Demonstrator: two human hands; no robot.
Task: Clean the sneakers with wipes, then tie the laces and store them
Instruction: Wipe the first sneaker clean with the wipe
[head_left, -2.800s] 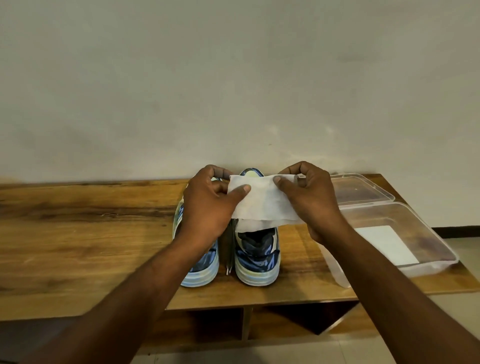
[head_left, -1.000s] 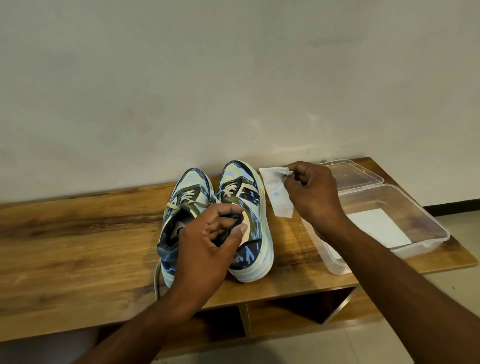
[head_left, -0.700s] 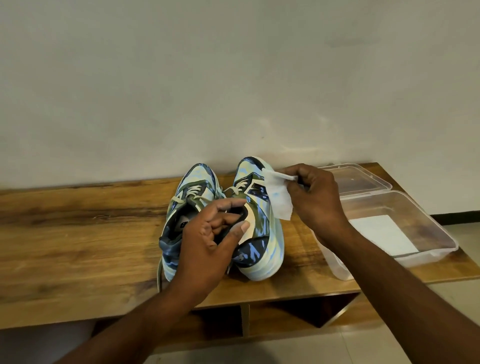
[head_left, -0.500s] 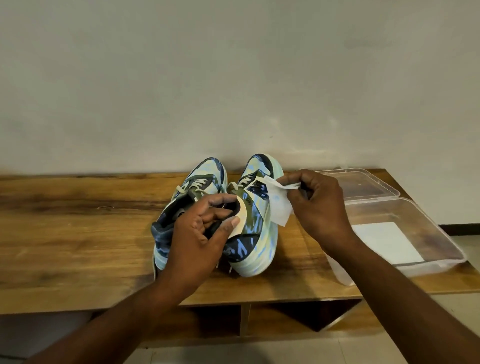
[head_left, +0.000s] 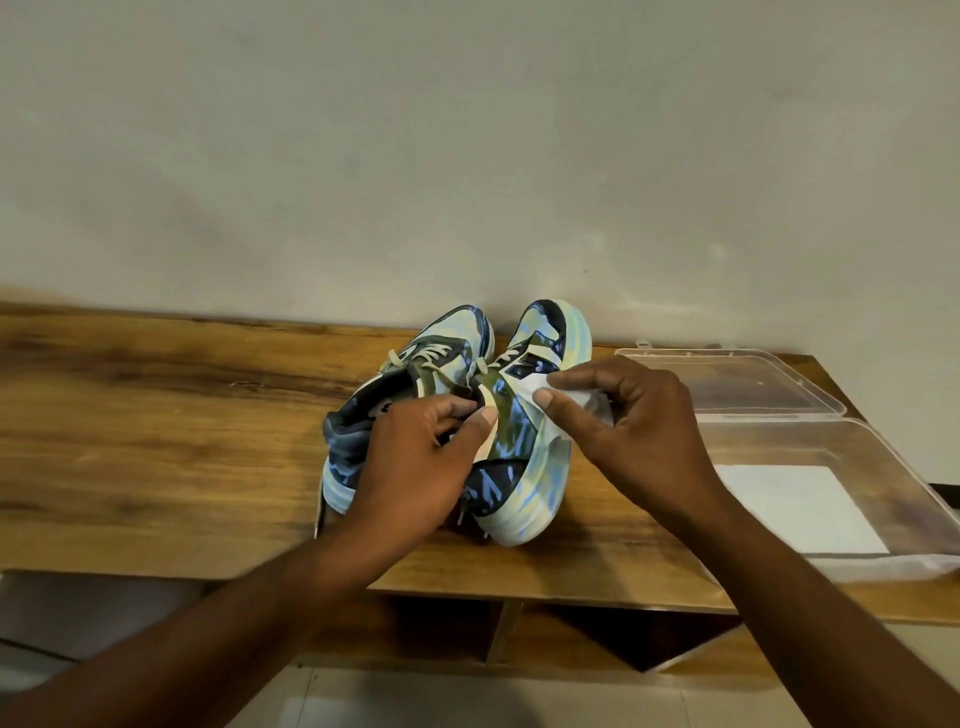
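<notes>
A person's left hand (head_left: 415, 467) grips the collar of the right sneaker (head_left: 524, 447), thumb on the outside and fingers (head_left: 457, 405) curled into the opening, apparently to steady it and tip its outer side up. The right hand (head_left: 639, 431) pinches a white wipe (head_left: 540, 387) between thumb and curled fingers and presses it against that shoe's side panel, just above the pale sole. This looks like the start of the cleaning step, with one hand bracing so the wiping pressure does not push the shoe along the surface.

The left sneaker (head_left: 415, 374) stands touching its partner, toe toward the wall, its laces (head_left: 431, 356) loose and untied. Tying and storing appear not yet begun.

Both shoes sit on a wooden surface (head_left: 156, 441) with strong grain, near its front edge. Just right of them lies a clear plastic box (head_left: 883, 467), open, with a white sheet (head_left: 795, 504) lying flat inside; its hinged lid (head_left: 727, 384) lies back toward the wall. The box is probably where the pair will be stored, which would explain why it waits within reach. A plain, pale wall (head_left: 467, 156) rises directly behind, and a patch of light floor (head_left: 395, 696) shows below the surface.
</notes>
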